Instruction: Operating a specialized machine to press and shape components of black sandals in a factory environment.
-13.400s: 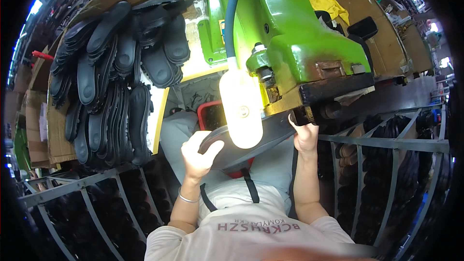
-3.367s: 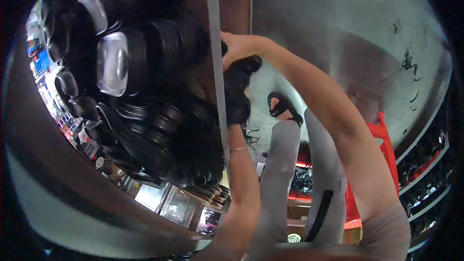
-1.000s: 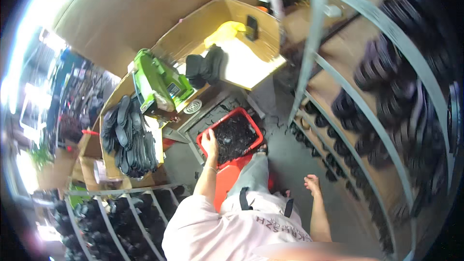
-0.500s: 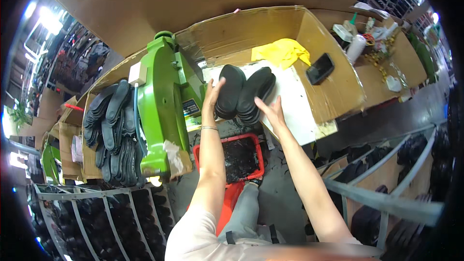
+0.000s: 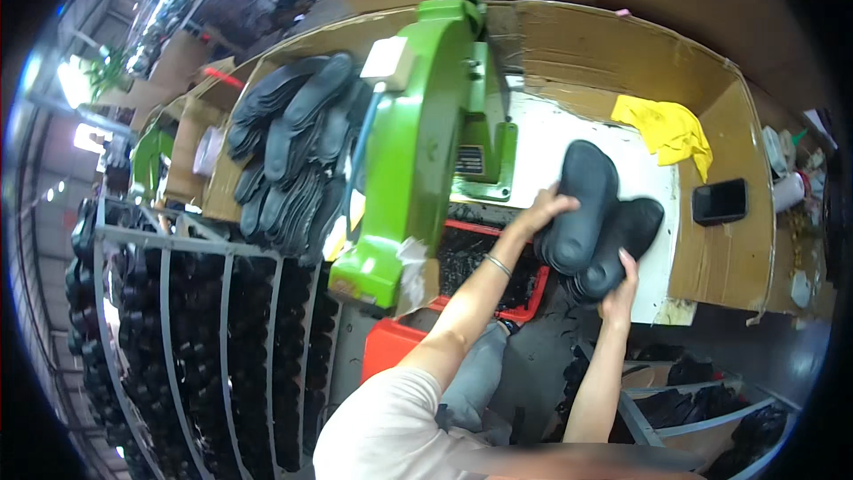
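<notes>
Two stacks of black shoe soles are held in front of me above the white tabletop (image 5: 657, 289). The left stack of soles (image 5: 582, 204) stands higher, and my left hand (image 5: 548, 211) grips its left edge with the thumb on top. Around the near right edge of the right stack of soles (image 5: 629, 231), my right hand (image 5: 620, 288) is closed, thumb upward. Both stacks lean close together, their near ends fanned into several layers. The fingers beneath the stacks are hidden.
A green machine (image 5: 418, 142) stands to the left, beside a heap of black soles (image 5: 293, 142). Cardboard walls (image 5: 613, 53) surround the table. A yellow cloth (image 5: 666, 133) and a black phone (image 5: 720, 202) lie right. Below is a red basket (image 5: 530, 302); metal racks (image 5: 227, 347) flank me.
My view has swung left, so the machine and table sit further right in the picture. The right stack has dropped nearer to me than the left one, with my right hand closed on it.
</notes>
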{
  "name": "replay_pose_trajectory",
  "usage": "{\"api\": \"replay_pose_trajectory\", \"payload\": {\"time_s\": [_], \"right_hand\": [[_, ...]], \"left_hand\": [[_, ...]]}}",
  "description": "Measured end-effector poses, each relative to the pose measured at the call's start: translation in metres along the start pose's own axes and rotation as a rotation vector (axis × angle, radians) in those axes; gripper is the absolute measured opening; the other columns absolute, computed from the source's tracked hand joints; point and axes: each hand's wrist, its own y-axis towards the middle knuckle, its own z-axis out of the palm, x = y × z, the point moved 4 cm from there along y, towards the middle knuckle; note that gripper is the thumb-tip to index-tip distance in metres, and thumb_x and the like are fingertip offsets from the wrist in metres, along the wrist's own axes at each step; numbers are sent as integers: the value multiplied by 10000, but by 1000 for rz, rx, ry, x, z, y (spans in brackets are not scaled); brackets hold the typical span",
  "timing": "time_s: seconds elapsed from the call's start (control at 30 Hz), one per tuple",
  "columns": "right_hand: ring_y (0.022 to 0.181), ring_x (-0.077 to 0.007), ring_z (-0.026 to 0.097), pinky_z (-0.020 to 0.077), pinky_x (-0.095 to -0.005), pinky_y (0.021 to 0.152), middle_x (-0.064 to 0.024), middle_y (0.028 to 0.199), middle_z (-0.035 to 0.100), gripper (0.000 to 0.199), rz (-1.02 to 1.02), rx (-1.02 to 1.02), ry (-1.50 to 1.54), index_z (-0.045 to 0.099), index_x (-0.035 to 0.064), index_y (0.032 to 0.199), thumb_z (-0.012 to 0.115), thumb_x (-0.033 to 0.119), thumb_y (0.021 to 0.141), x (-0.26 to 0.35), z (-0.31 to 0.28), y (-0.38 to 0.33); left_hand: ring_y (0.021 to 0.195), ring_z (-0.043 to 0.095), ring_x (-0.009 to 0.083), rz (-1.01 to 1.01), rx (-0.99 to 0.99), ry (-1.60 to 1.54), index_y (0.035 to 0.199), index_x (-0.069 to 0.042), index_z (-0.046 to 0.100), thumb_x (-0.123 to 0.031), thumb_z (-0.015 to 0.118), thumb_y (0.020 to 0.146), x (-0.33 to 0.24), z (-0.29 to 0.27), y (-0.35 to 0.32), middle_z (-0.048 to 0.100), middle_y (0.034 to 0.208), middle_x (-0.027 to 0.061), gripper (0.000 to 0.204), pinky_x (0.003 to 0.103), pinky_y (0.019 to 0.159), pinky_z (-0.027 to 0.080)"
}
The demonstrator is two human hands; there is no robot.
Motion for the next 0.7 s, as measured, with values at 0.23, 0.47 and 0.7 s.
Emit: {"api": "replay_pose_trajectory", "payload": {"time_s": [0.23,0.47,0.7], "right_hand": [[1053,-241,550,426,-376,940,-107,1126,576,464,33,-193,14,541,-12,1149,642,234,770,-7,-95,-127],[991,-181,548,416,-320,886,-70,994,610,368,39,-156,-184,618,27,1027,665,203,707,-62,-205,-246],[1085,-231,473,390,-355,943,-117,1191,482,819,104,-46,-230,357,45,1340,687,269,624,-116,-372,-478]], "left_hand": [[1293,309,287,-73,179,-48,1385,3,331,-335,712,679,65,91,-101,312,1415,157,870,375,1098,219],[1052,566,273,-365,220,-283,1258,73,420,-228,680,703,120,131,-268,575,1117,163,683,377,908,460],[1041,572,288,-459,117,-433,1223,19,490,-255,668,651,302,237,-525,591,1114,139,659,415,951,437]]}}
